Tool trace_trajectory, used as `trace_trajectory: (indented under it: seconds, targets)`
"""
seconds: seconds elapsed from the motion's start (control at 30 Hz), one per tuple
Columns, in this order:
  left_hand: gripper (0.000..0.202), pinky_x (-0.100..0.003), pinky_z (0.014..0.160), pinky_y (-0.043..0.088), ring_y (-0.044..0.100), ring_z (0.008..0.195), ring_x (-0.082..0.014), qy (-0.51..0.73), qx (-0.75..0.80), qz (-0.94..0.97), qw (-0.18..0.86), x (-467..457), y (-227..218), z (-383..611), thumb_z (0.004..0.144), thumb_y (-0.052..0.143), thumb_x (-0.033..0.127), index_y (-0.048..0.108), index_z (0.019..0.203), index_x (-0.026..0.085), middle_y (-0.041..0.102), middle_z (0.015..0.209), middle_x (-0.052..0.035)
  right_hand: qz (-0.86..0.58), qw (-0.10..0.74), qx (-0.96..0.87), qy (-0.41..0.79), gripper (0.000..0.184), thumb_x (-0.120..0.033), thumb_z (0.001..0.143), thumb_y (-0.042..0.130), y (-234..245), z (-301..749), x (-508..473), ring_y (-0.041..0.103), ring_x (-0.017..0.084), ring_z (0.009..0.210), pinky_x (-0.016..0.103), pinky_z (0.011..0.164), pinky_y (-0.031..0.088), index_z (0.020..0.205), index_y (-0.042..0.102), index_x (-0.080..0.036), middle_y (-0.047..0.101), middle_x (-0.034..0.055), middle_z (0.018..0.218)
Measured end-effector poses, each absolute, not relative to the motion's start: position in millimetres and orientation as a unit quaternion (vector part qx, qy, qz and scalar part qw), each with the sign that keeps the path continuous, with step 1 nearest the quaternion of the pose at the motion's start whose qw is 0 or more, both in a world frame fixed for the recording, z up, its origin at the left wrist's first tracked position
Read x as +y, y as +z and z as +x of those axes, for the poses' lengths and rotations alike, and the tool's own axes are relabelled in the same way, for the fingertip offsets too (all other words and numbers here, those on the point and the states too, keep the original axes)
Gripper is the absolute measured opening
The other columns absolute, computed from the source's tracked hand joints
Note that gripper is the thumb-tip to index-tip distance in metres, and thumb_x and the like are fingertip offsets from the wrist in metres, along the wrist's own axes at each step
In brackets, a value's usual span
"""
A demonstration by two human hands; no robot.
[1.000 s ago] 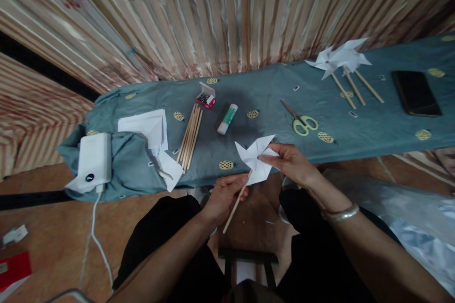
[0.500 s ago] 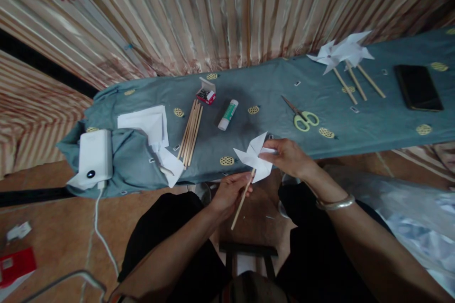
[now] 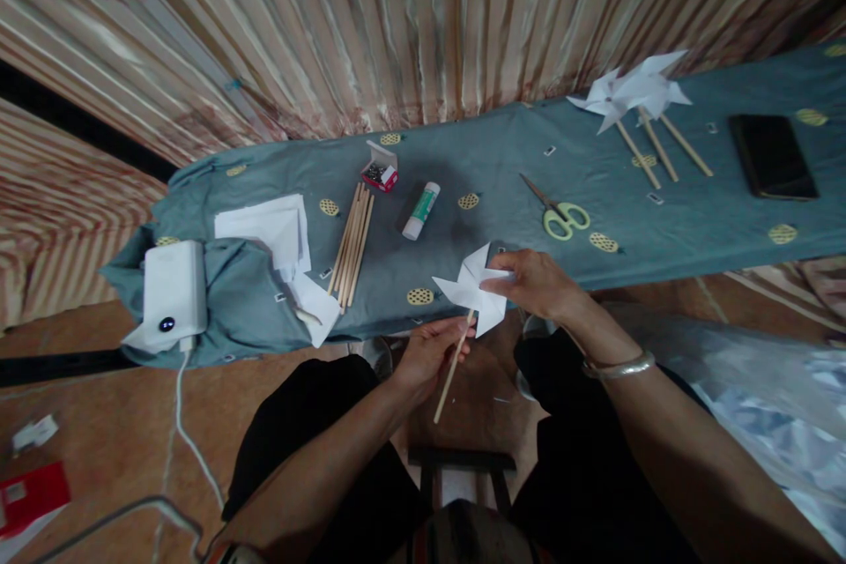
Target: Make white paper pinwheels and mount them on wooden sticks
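Holding a white paper pinwheel [image 3: 472, 286] out in front, at the near edge of the cloth-covered table [image 3: 667, 238]. Grasping a wooden stick [image 3: 445, 390] in the left hand [image 3: 433, 351], with thumb and fingers closed on it just below the paper and the lower end free, tilted down and leftward. Pinching the right side of the paper near its centre with the right hand [image 3: 532, 282]. Upper end of stick: hidden behind the paper. Cannot tell whether fastened there; unable to make out any pin at the hub.

Step in hand, as judged: steadying paper and stick together around the centre.

Notes on doing this well:
- Grip the stick high, close under the paper, as here; probably best for control.
- Press near the hub, not on the blade tips, to spare the folds.
- Pinch lightly; thin paper, likely to crease or tear.
- Avoid twisting stick against paper; align its top with the centre.
- Mind the fingertips behind the hub, in case of a sharp point.

Also noted on the cloth: bundle of sticks [image 3: 352, 247] beside an open red box [image 3: 381, 176] of small metal pieces; glue stick [image 3: 421, 211]; green-handled scissors [image 3: 561, 220] beyond the right hand; more pinwheels [image 3: 644, 94], with three sticks, farther right.
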State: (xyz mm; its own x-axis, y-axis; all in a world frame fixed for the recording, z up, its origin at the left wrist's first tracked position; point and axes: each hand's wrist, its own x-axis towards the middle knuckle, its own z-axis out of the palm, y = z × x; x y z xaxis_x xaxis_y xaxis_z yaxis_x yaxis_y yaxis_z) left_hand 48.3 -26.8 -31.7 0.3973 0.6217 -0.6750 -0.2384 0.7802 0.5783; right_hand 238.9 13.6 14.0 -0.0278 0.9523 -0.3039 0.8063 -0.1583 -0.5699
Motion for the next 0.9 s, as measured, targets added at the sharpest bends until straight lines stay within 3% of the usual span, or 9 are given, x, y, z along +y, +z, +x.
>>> trace_trajectory:
  seconds: [0.43, 0.9]
  targets:
    - [0.041, -0.021, 0.048, 0.028, 0.043, 0.050, -0.0041, 0.279, 0.451, 0.208, 0.822, -25.4, -29.6, 50.2, 0.052, 0.087, 0.042, 0.076, 0.075, 0.010, 0.059, 0.064, -0.0014, -0.681, 0.121, -0.621, 0.368, 0.010, -0.027, 0.076, 0.066, 7.3, 241.8, 14.9, 0.064, 0.019, 0.071, 0.027, 0.063, 0.041, 0.080, 0.072, -0.020, 0.071, 0.0026, 0.075]
    - [0.038, -0.023, 0.049, 0.027, 0.040, 0.050, -0.0063, 0.272, 0.450, 0.260, 0.810, -23.4, -29.2, 49.9, 0.058, 0.081, 0.046, 0.070, 0.064, 0.010, 0.053, 0.054, 0.0002, -0.671, 0.149, -0.619, 0.380, 0.012, -0.031, 0.072, 0.067, 1.4, 246.1, 17.5, 0.058, 0.016, 0.061, 0.025, 0.056, 0.039, 0.067, 0.068, -0.020, 0.066, 0.0004, 0.063]
